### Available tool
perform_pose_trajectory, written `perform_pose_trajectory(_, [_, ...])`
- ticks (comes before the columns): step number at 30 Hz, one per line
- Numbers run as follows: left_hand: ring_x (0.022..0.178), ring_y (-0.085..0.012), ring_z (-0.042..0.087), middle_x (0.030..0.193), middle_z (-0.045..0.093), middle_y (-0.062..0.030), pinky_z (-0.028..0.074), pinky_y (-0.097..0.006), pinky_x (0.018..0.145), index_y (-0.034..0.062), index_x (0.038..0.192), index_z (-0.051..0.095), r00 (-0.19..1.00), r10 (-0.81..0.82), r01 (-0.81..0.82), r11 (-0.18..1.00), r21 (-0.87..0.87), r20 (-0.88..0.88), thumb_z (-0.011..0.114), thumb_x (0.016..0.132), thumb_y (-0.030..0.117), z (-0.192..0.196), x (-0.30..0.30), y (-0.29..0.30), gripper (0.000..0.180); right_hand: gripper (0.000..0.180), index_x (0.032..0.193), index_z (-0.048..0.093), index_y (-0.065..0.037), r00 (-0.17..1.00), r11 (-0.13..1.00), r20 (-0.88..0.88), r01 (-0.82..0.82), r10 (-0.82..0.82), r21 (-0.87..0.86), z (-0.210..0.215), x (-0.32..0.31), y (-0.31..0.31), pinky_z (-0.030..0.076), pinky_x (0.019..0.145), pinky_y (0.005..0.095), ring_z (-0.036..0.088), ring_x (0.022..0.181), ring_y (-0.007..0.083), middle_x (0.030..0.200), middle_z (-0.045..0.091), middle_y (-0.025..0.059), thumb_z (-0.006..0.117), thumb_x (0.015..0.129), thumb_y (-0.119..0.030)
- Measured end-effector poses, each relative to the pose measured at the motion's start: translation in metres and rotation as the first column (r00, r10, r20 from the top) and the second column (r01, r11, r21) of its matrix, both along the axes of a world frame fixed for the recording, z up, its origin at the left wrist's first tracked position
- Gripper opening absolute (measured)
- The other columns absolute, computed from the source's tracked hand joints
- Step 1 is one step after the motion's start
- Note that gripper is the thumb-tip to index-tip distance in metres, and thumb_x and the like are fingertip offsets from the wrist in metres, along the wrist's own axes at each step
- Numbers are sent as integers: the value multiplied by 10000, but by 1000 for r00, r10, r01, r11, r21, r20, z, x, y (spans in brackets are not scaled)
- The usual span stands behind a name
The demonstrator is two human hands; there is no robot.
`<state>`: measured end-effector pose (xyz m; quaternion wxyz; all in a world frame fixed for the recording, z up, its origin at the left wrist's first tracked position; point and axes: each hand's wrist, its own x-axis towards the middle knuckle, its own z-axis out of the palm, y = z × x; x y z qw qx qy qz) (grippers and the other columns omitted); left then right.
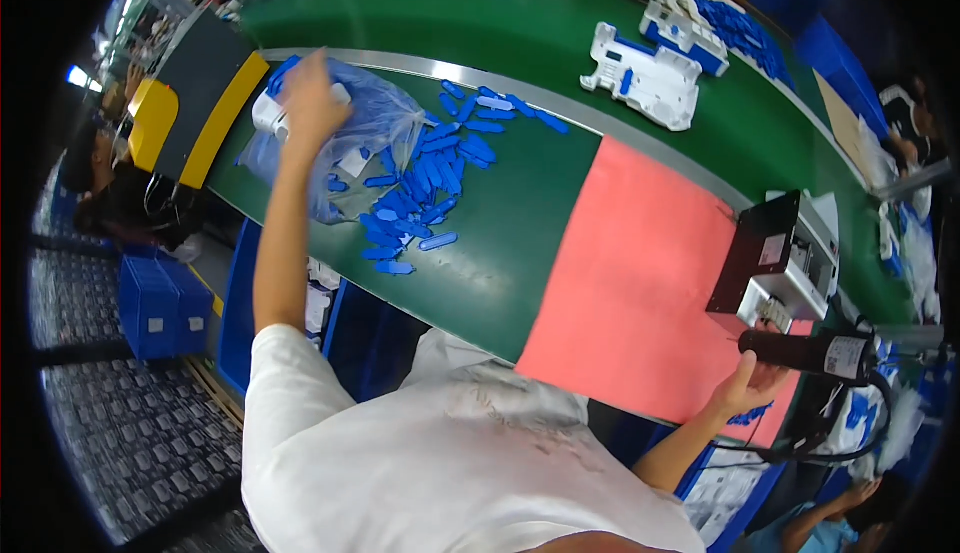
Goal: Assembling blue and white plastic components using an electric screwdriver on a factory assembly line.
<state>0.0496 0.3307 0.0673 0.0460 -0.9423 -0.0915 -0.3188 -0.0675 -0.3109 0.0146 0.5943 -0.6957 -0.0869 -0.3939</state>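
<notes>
At the far left of the bench, my left hand (312, 103) is over a clear plastic bag (385, 103). Motion smears its fingers, and a white and blue part (268, 115) shows beside it; whether I grip that part is unclear. Many small elongated blue plastic pieces (430, 175) spill from the bag onto the green bench. On the right, my right hand (745, 388) is closed around the end of a black corded electric screwdriver (800, 351). The thumb shows against the tool, while the other fingers are partly hidden.
A pink mat (630, 283) covers the bench's right part, with a black and silver machine (775, 263) on it. Beyond a metal rail, white plastic housings (640, 78) lie on the green conveyor (450, 13). Blue bins (165, 303) stand at left. Other people are nearby.
</notes>
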Motion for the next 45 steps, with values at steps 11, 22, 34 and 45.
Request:
perform_pose_trajectory(11, [1241, -428, 452, 1388, 436, -248, 423, -473, 989, 126, 1424, 386, 973, 225, -195, 909, 367, -41, 529, 734, -59, -2, -55, 43, 728, 207, 1023, 641, 13, 862, 827, -90, 441, -498, -348, 24, 15, -15, 489, 704, 260, 628, 769, 144, 902, 654, 72, 639, 817, 33])
perform_pose_trajectory(22, [591, -173, 557, 767, 570, -62, 498, -275, 554, 2, 779, 600, 971, -171, 133, -186, -974, 165, 646, 641, 28, 18, -126, -141, 148, 237, 1018, 643, -16, 841, 753, -132, 387, -525, -533, 35, -19, -32, 467, 669, 300, 587, 714, 189, 872, 606, 96, 617, 787, 30])
perform_pose_trajectory(34, [931, -236, 663, 1089, 623, -148, 594, -334, 703, -67, 1177, 504, 683, -731, -399, -381, -834, 7, 607, 855, 19, -36, -83, -331, 349, 226, 985, 647, -9, 662, 527, -354, 72, -660, -847, 6, -3, -82, 492, 756, 423, 624, 855, 347, 896, 653, 154, 647, 802, -143])
perform_pose_trajectory(45, [655, -335, 628, 650, 629, -125, 495, -420, 593, 35, 827, 666, 533, -691, 397, 714, -577, -489, 645, 864, 319, 3, -94, -254, 287, 223, 1082, 644, 14, 766, 655, -375, 80, -523, -751, 12, -35, -81, 466, 700, 316, 615, 833, 233, 951, 633, 140, 585, 877, -50])
